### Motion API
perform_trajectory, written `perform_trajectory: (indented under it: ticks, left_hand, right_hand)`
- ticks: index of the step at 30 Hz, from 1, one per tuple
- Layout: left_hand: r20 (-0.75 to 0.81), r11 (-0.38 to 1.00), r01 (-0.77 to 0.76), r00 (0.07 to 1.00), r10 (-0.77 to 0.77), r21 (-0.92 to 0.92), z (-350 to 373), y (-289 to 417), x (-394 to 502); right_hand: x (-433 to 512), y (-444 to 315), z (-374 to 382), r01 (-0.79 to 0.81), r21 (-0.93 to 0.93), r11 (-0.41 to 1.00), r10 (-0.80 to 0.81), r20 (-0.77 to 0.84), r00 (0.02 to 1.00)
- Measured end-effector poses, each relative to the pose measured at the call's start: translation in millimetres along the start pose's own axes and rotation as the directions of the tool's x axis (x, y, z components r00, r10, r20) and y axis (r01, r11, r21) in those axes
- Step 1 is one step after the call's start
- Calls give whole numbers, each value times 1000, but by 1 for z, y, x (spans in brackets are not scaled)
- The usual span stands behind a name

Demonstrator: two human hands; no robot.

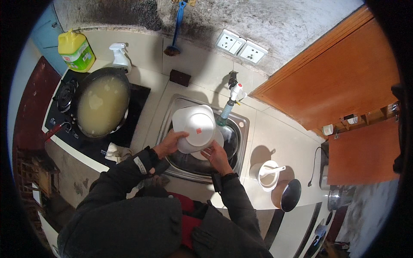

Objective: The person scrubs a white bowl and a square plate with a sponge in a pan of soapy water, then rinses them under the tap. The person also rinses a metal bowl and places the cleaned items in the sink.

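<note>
Over the stainless steel sink (244, 151), both hands hold a white square bowl with rounded corners (201, 117). Its round base, with a small red mark, faces up towards me. My left hand (171, 144) grips the left edge, thumb over the base side. At the lower right edge, my right hand (218, 158) has its fingers against the rim, partly hidden. Another white dish (220, 135) shows beneath the bowl; how it rests cannot be made out. Just behind the bowl, a white tap (237, 92) with a pale blue hose end (226, 111) reaches over the sink.
Left of the sink, a wok of cloudy yellowish liquid (103, 106) sits on the black gas hob (140, 96), near a cloth (116, 153). Behind stand a spray bottle (120, 56) and yellow jug (75, 51). Rightward are a white container with a spoon (266, 183) and a brown pot (280, 195).
</note>
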State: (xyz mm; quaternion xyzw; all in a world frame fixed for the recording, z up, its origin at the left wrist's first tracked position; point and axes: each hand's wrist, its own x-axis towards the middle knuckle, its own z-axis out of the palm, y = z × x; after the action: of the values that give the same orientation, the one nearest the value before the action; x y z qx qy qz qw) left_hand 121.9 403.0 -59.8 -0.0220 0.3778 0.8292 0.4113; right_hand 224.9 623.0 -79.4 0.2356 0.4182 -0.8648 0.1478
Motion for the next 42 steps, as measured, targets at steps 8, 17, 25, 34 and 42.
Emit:
perform_trajectory:
  ticks: [8, 17, 25, 34, 42]
  left_hand:
    - [46, 934, 152, 988, -145, -324, -14, -34, 49]
    - [48, 852, 206, 977, -209, -482, -2, -37, 89]
    - [-180, 966, 44, 979, -92, -254, 26, -53, 107]
    - [3, 862, 216, 970, -242, -459, 13, -61, 103]
    - [93, 845, 384, 921, -377, -372, 11, -39, 61]
  right_hand:
    - [24, 3, -39, 166, 224, 960, -142, -118, 983]
    - [36, -20, -47, 297, 296, 908, -268, -133, 954]
    - [25, -41, -56, 365, 259, 894, -328, -176, 928]
    - [-8, -38, -80, 311, 236, 920, -231, -314, 921]
    - [-15, -21, -83, 248, 285, 926, -194, -205, 959]
